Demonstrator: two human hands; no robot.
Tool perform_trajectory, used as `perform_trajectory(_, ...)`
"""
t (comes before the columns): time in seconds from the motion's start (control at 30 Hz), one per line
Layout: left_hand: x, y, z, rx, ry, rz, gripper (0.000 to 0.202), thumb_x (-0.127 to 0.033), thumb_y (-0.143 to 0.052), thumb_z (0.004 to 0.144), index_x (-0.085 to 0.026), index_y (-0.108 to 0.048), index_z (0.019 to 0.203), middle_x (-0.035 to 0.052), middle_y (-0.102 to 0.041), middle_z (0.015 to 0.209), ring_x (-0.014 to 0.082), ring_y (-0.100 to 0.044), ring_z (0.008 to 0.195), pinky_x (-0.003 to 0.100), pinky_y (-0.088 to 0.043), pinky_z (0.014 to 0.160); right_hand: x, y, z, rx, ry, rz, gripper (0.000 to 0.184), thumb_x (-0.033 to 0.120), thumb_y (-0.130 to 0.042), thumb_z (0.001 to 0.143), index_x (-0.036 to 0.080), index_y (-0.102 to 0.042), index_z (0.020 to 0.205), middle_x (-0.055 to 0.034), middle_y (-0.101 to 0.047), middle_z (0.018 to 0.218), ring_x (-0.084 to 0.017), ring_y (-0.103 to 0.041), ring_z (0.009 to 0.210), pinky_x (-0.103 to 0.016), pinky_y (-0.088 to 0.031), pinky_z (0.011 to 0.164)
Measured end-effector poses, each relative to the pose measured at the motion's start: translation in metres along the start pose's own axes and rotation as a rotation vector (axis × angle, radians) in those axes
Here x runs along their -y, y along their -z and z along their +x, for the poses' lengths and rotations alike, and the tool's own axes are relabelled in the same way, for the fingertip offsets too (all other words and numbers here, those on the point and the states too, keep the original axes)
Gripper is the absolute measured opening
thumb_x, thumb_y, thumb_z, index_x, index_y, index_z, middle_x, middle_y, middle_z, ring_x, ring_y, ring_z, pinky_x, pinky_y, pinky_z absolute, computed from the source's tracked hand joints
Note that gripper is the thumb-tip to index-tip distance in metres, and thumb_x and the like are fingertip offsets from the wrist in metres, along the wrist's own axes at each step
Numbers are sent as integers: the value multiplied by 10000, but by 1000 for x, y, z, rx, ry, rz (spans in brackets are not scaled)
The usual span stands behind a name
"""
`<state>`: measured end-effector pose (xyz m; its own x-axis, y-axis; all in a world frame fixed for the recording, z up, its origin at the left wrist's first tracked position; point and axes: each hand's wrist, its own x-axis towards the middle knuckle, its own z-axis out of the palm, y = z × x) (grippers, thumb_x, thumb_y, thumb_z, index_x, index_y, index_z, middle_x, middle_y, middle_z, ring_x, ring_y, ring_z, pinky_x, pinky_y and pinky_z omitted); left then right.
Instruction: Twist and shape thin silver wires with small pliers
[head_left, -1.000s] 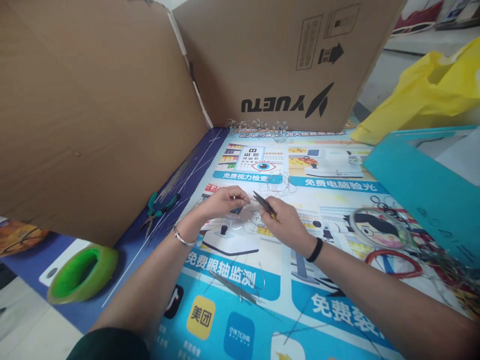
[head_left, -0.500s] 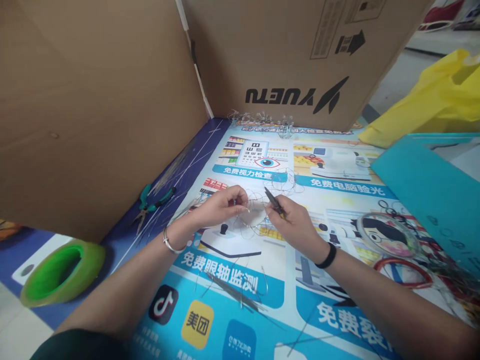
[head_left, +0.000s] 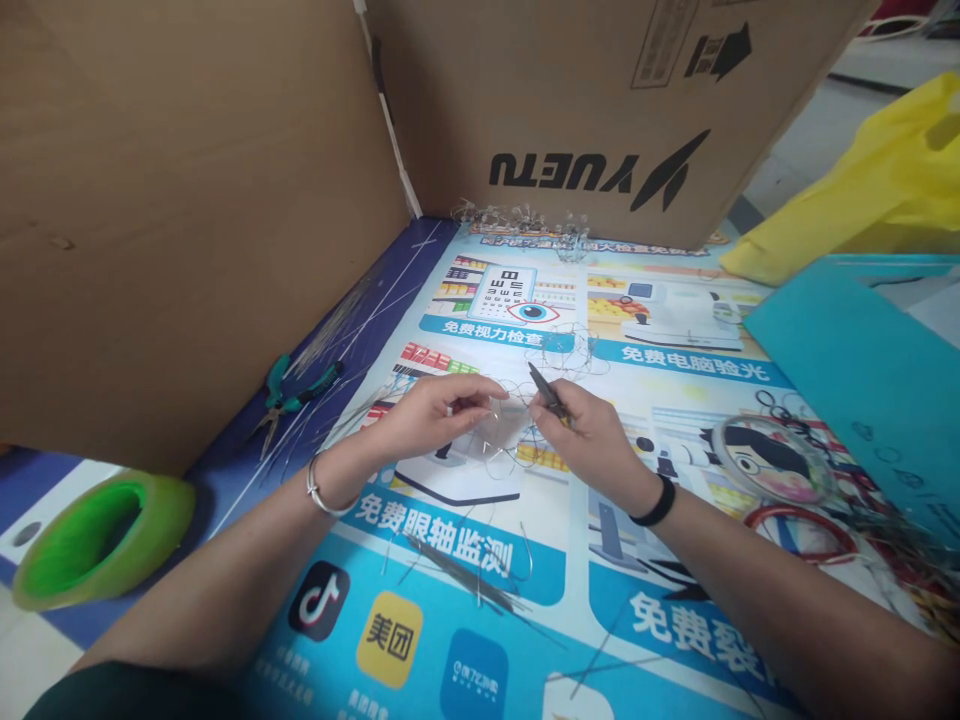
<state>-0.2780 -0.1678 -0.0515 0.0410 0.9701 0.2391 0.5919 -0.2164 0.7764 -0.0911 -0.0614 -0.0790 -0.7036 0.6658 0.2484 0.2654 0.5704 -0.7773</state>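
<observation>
My left hand [head_left: 435,412] pinches a thin wire frame with a clear lens [head_left: 501,428] just above the printed poster mat [head_left: 675,620]. My right hand [head_left: 592,432] is closed round small dark pliers [head_left: 546,390], whose tip points up and left beside the lens. The two hands are almost touching at the wire. A silver bangle circles my left wrist and a black band my right.
Teal-handled pliers [head_left: 289,395] and loose straight wires lie at the left by a cardboard wall [head_left: 180,200]. A green tape roll [head_left: 90,540] is at the lower left. A YUETU box [head_left: 585,110] stands behind, a teal box [head_left: 862,370] and yellow bag [head_left: 870,190] to the right, rings and wire scraps [head_left: 795,480] nearby.
The view has shifted a little, and both hands have stayed together on the wire frame. The lens now shows more plainly between them.
</observation>
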Motion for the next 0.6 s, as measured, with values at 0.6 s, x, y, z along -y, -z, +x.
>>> perform_trajectory(0.6,-8,9,-1,79,-40,156,94,-112,-524,792,-153,-609,786,9,-612,737,100,-533,673,221,-429,617,0,0,0,5,2,-8,99,253,-474,793,194,-533,740,-8,-571,670,-144,-517,617,-268,-375,580)
